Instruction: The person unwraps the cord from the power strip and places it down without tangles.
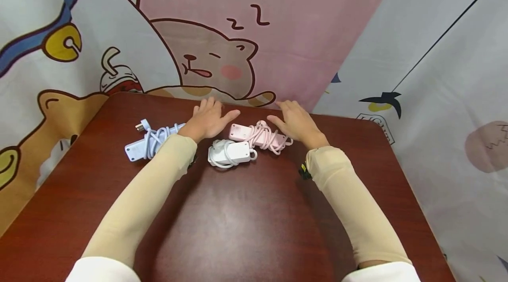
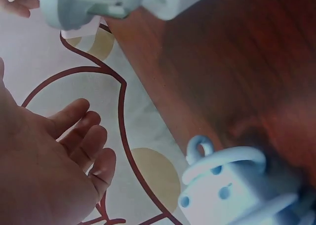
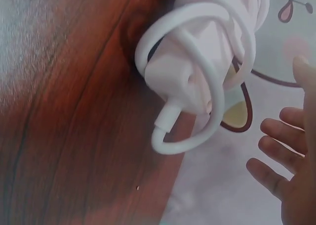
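Note:
Three power strips with cords wound round them lie toward the back of the table. The blue power strip (image 1: 136, 150) is on the left, partly behind my left forearm. A white power strip (image 1: 238, 152) lies in the middle, and a pink power strip (image 1: 240, 131) just behind it to the right. My left hand (image 1: 206, 119) is between the blue and pink strips near the back edge, fingers extended and thumb out, holding nothing. Beside the pink strip's right end, my right hand (image 1: 295, 121) has its fingers spread and holds nothing; the pink strip (image 3: 197, 67) looms close in the right wrist view.
The dark red-brown wooden table (image 1: 238, 220) ends at its back edge against a cartoon-printed curtain (image 1: 301, 31). More printed curtain hangs along both sides. A blue plug (image 1: 142, 125) sticks up at the back of the blue strip.

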`<state>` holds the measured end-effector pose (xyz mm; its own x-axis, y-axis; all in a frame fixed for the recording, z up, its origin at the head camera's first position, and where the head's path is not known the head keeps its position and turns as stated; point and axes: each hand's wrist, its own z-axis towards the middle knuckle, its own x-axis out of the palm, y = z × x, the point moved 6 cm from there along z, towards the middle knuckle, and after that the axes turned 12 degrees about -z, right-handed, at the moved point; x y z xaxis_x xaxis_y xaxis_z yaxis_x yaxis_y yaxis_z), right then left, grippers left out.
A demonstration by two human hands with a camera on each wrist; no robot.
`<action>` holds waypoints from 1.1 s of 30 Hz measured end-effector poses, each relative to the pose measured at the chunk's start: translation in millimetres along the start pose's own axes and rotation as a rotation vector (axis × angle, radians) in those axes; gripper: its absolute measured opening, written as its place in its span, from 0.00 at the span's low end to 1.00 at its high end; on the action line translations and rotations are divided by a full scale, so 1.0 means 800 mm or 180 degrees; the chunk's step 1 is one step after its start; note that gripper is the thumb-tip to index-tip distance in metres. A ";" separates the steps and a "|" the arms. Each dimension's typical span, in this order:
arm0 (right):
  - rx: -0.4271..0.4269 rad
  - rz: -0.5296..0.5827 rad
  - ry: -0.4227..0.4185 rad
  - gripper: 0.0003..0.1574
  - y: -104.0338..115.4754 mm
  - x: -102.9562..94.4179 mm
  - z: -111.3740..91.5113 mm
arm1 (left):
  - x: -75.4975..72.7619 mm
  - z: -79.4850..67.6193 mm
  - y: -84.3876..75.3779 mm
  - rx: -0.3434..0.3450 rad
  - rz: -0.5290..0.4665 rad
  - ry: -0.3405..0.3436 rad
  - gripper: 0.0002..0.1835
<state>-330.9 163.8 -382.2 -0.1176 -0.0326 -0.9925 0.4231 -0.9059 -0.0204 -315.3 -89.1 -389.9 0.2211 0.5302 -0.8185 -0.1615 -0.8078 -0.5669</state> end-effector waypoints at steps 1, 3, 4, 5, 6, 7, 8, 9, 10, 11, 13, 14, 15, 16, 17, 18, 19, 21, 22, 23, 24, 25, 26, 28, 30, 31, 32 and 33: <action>-0.0042 -0.0017 -0.0056 0.44 0.003 -0.001 -0.002 | 0.001 -0.002 0.002 0.0010 0.0005 0.0003 0.57; -0.0119 -0.0056 -0.0152 0.42 0.009 -0.002 -0.006 | 0.002 -0.008 0.004 0.0021 0.0000 0.0006 0.58; -0.0154 -0.0087 -0.0194 0.41 0.012 -0.003 -0.008 | 0.002 -0.010 0.006 0.0023 -0.0006 0.0011 0.59; -0.0191 -0.0122 -0.0235 0.41 0.016 -0.003 -0.009 | 0.002 -0.013 0.009 0.0024 -0.0015 0.0014 0.59; -0.0221 -0.0161 -0.0271 0.40 0.020 -0.003 -0.011 | 0.001 -0.015 0.011 0.0024 -0.0023 0.0023 0.59; -0.0248 -0.0203 -0.0304 0.40 0.024 -0.003 -0.013 | 0.001 -0.018 0.013 0.0031 -0.0032 0.0030 0.59; -0.0266 -0.0238 -0.0330 0.40 0.027 -0.003 -0.015 | 0.000 -0.021 0.015 0.0041 -0.0042 0.0027 0.58; -0.0286 -0.0267 -0.0354 0.40 0.032 -0.003 -0.017 | 0.000 -0.023 0.017 0.0056 -0.0047 0.0025 0.58; -0.0313 -0.0292 -0.0377 0.40 0.036 -0.003 -0.019 | -0.001 -0.026 0.019 0.0078 -0.0035 0.0017 0.57; -0.0350 -0.0309 -0.0397 0.40 0.041 -0.004 -0.020 | -0.001 -0.028 0.021 0.0104 -0.0026 0.0009 0.56; -0.0438 -0.0329 -0.0431 0.40 0.052 -0.004 -0.024 | -0.002 -0.035 0.024 0.0159 0.0005 -0.0019 0.53; -0.0483 -0.0340 -0.0454 0.40 0.057 -0.003 -0.025 | -0.002 -0.038 0.026 0.0191 0.0031 -0.0030 0.52; -0.0536 -0.0356 -0.0480 0.40 0.063 -0.003 -0.026 | -0.001 -0.041 0.027 0.0228 0.0048 -0.0045 0.51; -0.0588 -0.0372 -0.0510 0.40 0.068 -0.002 -0.028 | -0.001 -0.043 0.028 0.0259 0.0062 -0.0057 0.50; -0.0636 -0.0385 -0.0540 0.39 0.073 -0.002 -0.029 | -0.001 -0.046 0.028 0.0289 0.0075 -0.0064 0.49; -0.0684 -0.0399 -0.0575 0.39 0.078 -0.001 -0.031 | -0.001 -0.049 0.028 0.0310 0.0070 -0.0070 0.48; -0.0730 -0.0416 -0.0615 0.39 0.082 0.000 -0.033 | 0.001 -0.051 0.028 0.0332 0.0071 -0.0064 0.47; -0.0817 -0.0435 -0.0693 0.39 0.090 0.000 -0.036 | 0.004 -0.054 0.027 0.0359 0.0073 -0.0048 0.44; -0.0856 -0.0429 -0.0725 0.38 0.094 0.001 -0.038 | 0.005 -0.056 0.026 0.0364 0.0081 -0.0036 0.43; -0.0891 -0.0423 -0.0752 0.39 0.097 0.001 -0.039 | 0.007 -0.058 0.026 0.0372 0.0083 -0.0024 0.42; -0.0919 -0.0415 -0.0771 0.38 0.100 0.002 -0.041 | 0.009 -0.060 0.026 0.0374 0.0079 -0.0018 0.42; -0.0938 -0.0407 -0.0786 0.38 0.102 0.002 -0.042 | 0.010 -0.061 0.026 0.0381 0.0101 -0.0011 0.42; -0.0950 -0.0394 -0.0788 0.38 0.104 0.002 -0.043 | 0.012 -0.063 0.026 0.0390 0.0113 -0.0009 0.42; -0.0962 -0.0363 -0.0766 0.38 0.108 0.003 -0.044 | 0.015 -0.066 0.026 0.0411 0.0118 -0.0008 0.43; -0.0981 -0.0335 -0.0736 0.39 0.111 0.004 -0.046 | 0.017 -0.069 0.025 0.0431 0.0118 -0.0006 0.43; -0.1000 -0.0321 -0.0730 0.39 0.112 0.004 -0.047 | 0.019 -0.070 0.025 0.0439 0.0125 -0.0007 0.43; -0.1021 -0.0309 -0.0721 0.39 0.114 0.005 -0.048 | 0.020 -0.071 0.025 0.0448 0.0127 -0.0007 0.44; -0.1047 -0.0299 -0.0717 0.39 0.115 0.005 -0.049 | 0.021 -0.072 0.025 0.0455 0.0125 -0.0004 0.44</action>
<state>-257.3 96.4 -392.8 -0.3477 -0.0809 -0.9341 0.6616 -0.7271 -0.1833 -259.1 -111.3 -409.5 0.2108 0.4991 -0.8405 -0.3055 -0.7831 -0.5417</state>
